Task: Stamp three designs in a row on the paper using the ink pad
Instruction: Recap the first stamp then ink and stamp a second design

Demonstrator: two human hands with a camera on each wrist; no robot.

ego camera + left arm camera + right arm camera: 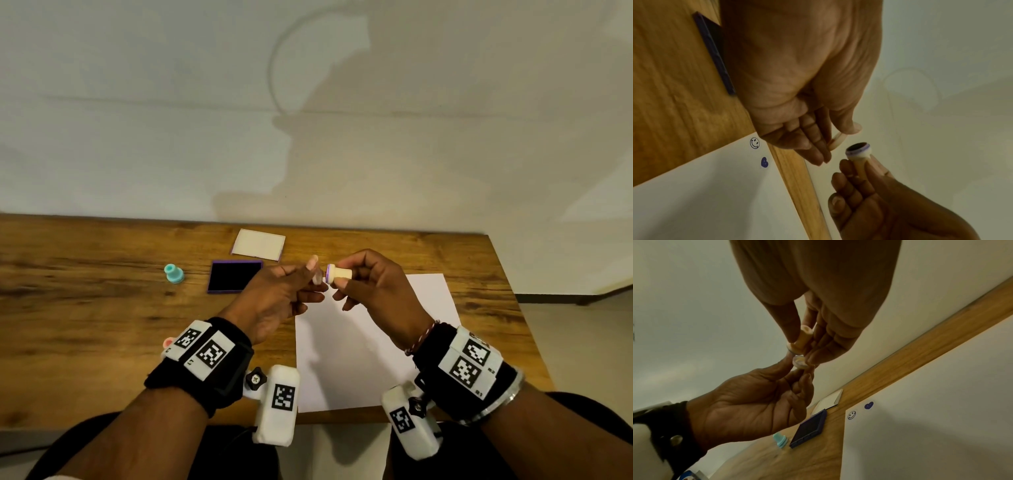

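My right hand (346, 274) pinches a cream stamp (337, 273) (858, 152) (800, 340) held sideways above the table, its purple-ringed face toward my left hand. My left hand (313, 274) pinches the stamp's clear cap (317, 277) (837, 141) (800, 362), a small gap away from the stamp face. The white paper (370, 342) (705, 194) (931, 418) lies below the hands; it carries a smiley print (754, 143) (852, 414) and a blue heart print (764, 162) (868, 405). The open ink pad (234, 277) (809, 428) sits to the left of the paper.
The ink pad's lid (258, 245) (829, 400) lies behind the pad near the wall. A teal stamp (174, 273) (781, 439) stands left of the pad. A pink stamp (168, 342) peeks out beside my left wrist. The wooden table (85, 308) ends at the right past the paper.
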